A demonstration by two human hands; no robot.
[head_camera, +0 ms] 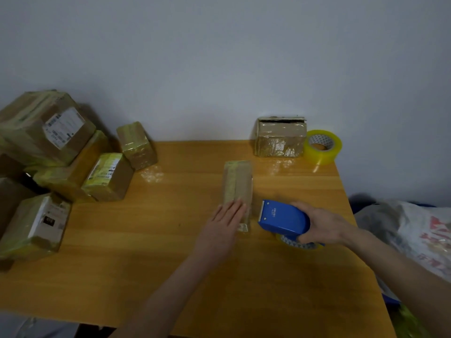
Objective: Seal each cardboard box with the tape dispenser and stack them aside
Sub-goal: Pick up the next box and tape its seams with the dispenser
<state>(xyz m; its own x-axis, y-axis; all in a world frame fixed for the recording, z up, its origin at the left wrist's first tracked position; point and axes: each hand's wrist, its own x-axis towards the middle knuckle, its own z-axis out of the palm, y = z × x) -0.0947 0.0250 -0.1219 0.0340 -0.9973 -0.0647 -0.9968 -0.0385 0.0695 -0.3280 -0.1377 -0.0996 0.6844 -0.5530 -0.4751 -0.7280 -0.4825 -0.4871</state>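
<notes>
Two hands at work: left hand (228, 219) lies flat, fingers (238, 207) straight and together, pressing the near end of a narrow cardboard box (238, 186) mid-surface (146, 252). Right hand (322, 224) curls around the blue tape dispenser (283, 219), just right of the box; sealed boxes (48, 152) piled far left

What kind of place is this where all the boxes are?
Probably a small parcel-packing corner in a plain room, maybe at home. A pile of taped boxes with shipping labels sits at the left of the wooden table, the right hand holds a blue tape dispenser, and a spare tape roll stands behind.
</notes>
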